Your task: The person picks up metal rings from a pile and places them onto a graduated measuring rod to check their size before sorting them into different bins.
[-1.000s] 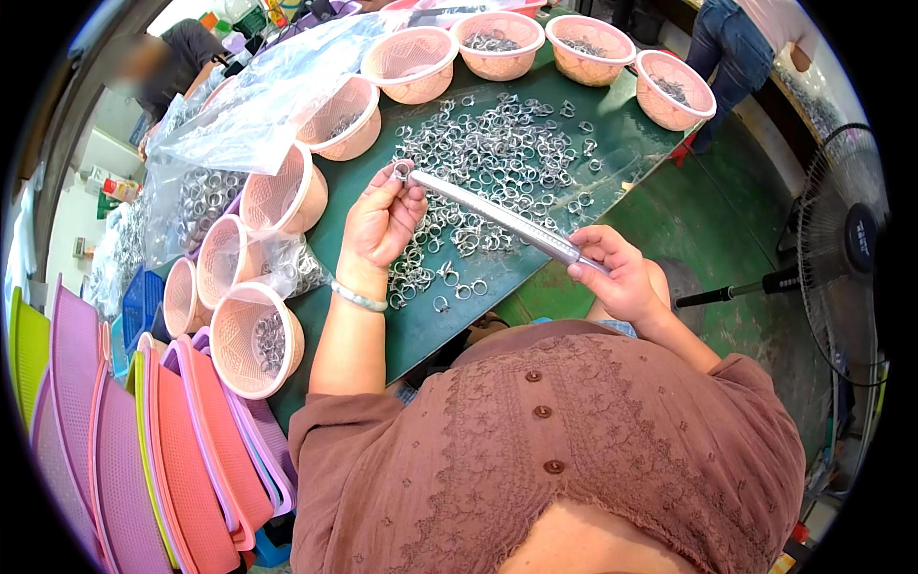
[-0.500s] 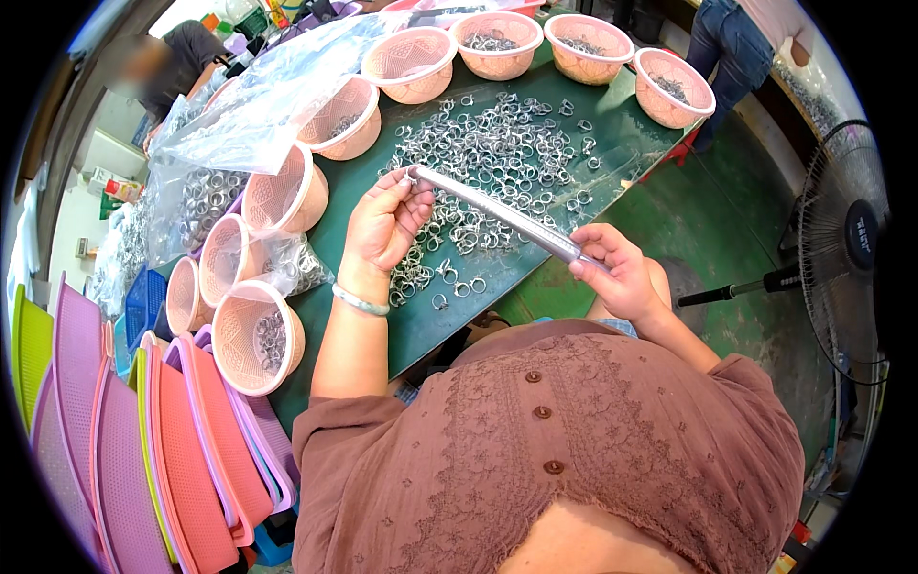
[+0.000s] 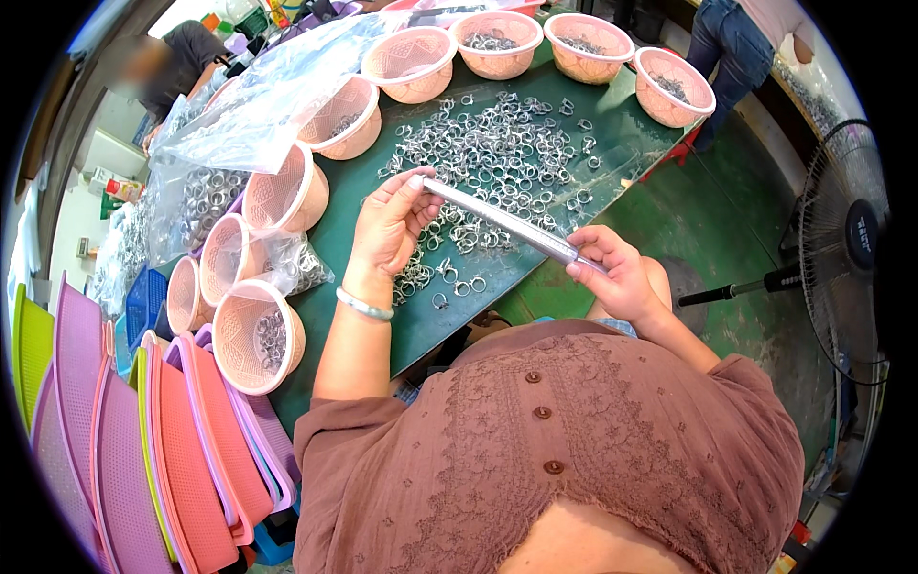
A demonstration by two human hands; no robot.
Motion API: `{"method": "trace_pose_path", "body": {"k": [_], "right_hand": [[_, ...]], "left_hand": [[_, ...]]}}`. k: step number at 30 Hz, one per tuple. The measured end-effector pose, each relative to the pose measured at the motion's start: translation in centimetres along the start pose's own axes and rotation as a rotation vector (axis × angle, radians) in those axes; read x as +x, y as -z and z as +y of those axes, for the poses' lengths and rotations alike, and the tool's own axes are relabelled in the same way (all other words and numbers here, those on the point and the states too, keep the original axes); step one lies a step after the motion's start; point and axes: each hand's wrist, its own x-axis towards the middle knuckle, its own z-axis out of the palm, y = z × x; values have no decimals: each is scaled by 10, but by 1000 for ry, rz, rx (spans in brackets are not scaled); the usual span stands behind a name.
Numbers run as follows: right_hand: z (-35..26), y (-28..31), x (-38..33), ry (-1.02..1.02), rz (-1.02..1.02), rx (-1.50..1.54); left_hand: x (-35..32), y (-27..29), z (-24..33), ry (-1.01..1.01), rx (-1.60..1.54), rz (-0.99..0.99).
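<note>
A silvery, tapered ring mandrel (image 3: 502,222) is held slantwise in front of me, over the table's near edge. My right hand (image 3: 612,271) is closed round its lower, handle end. At the upper, thinner tip, the thumb and fingers of my left hand (image 3: 392,215) are pinched together. Whether a ring sits between those fingertips is too small to tell. Behind the mandrel, a broad heap of loose silver-coloured rings (image 3: 497,143) is spread over the green tabletop (image 3: 631,158). A pale bangle circles my left wrist.
Pink baskets (image 3: 411,81), several holding rings, curve round the table's far and left sides. Clear plastic bags (image 3: 215,196) of rings lie at left. Colourful perforated baskets (image 3: 191,450) are stacked at lower left. A black fan (image 3: 851,239) stands at right. Two people are farther back.
My left fingers have shifted slightly right and down at the mandrel's tip, now covering more of it. The mandrel tilts a little less steeply. My right hand has barely moved.
</note>
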Motion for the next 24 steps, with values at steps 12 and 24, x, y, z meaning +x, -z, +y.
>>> {"method": "trace_pose_path", "body": {"k": [12, 24], "right_hand": [[-5, -4, 0, 152, 13, -137], [-6, -5, -3, 172, 11, -149]], "left_hand": [[-17, -10, 7, -61, -110, -131], [-30, -16, 13, -72, -76, -119]]}}
